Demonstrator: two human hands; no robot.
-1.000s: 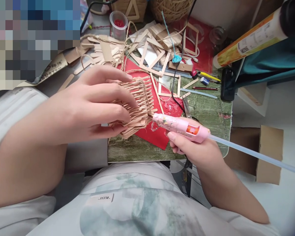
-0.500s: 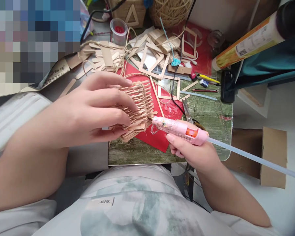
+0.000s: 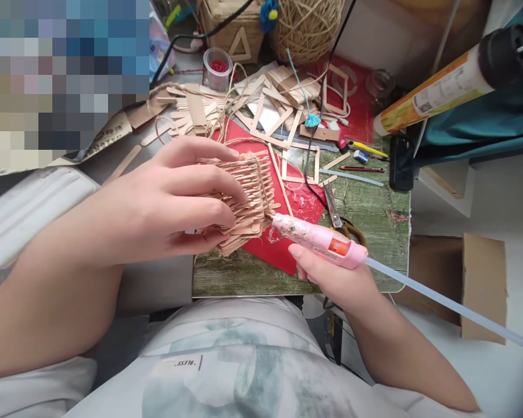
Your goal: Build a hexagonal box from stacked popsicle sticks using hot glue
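At left, the left hand [image 3: 174,203] grasps the stick structure [image 3: 257,194] from its left side, at the near middle of the green table [image 3: 370,223] and partly over the red sheet [image 3: 281,255]. Farther right, the right hand [image 3: 335,274] clasps the pink glue gun [image 3: 311,237], its nozzle [image 3: 269,216] at the structure's near right edge. 1 pale glue stick [image 3: 440,299] extends right from the gun.

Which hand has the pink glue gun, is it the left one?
No, the right hand grips the pink glue gun, while the left hand holds the stacked wooden sticks.
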